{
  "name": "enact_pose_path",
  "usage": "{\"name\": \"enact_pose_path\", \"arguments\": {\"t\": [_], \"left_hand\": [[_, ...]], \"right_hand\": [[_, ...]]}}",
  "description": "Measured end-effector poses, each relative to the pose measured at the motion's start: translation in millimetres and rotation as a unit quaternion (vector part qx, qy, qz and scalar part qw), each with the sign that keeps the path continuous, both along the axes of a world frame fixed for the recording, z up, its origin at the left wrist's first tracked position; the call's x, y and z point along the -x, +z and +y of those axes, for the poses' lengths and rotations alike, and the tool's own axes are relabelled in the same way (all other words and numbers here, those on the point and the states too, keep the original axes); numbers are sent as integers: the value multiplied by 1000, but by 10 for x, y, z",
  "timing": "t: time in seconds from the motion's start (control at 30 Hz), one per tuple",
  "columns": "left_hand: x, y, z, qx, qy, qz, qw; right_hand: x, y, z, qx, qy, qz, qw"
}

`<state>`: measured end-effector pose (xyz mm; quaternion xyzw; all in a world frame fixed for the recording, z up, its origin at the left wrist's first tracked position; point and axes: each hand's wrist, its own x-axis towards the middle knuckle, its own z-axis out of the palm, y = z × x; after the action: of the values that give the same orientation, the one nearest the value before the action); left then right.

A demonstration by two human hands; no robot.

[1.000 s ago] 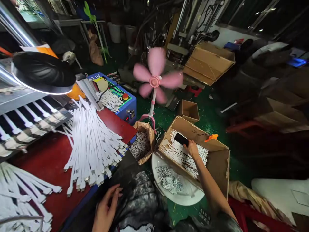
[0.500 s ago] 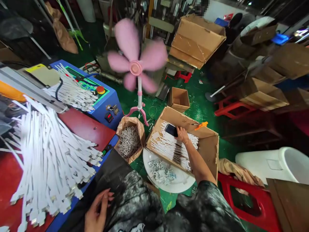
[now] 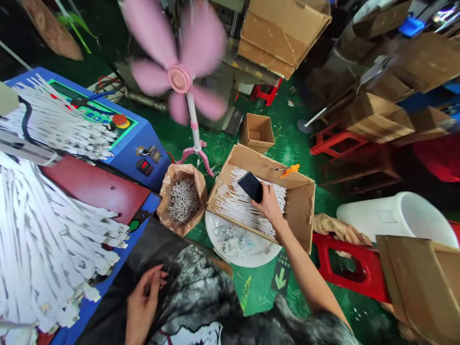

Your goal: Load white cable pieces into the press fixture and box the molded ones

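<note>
My right hand grips a black phone above an open cardboard box on the floor, which holds several white strips. My left hand rests on my lap against dark clothing, fingers loosely bent, holding nothing I can see. To my left a red table carries a large heap of white strips.
A pink fan spins on its stand. A brown paper bag and a white round tray hold small white pieces. A blue control box, a small empty carton, a red stool and stacked cardboard boxes surround me.
The view has swung down and right. My right hand has drawn the phone back and up from the far side of the box. The left hand stays on my lap.
</note>
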<state>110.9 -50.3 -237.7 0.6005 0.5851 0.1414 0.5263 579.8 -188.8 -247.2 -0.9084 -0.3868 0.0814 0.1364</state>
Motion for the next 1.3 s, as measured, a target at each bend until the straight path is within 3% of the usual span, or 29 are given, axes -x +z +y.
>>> {"name": "enact_pose_path", "arguments": {"t": [0.2,0.33,0.9,1.07,1.17,1.23,1.3], "left_hand": [[-52,18,17,-24,6,-8,1000],[-42,-5,10,-28,38,-27,999],[61,-74,-58,-73,113,-54,989],[97,-142,-99,-74,113,-53,989],[124,-178,-106,-77,114,-55,989],[146,-204,-103,-80,114,-55,989],[171,-232,-100,-84,114,-54,989]], "right_hand": [[747,702,-62,-106,28,-6,994],[1109,1036,-55,-133,48,-7,990],[1670,1742,74,-168,120,15,978],[1779,1869,106,-174,143,27,974],[1754,1852,157,-175,143,34,974],[1635,1725,212,-173,132,45,975],[1403,1466,277,-161,104,55,980]]}}
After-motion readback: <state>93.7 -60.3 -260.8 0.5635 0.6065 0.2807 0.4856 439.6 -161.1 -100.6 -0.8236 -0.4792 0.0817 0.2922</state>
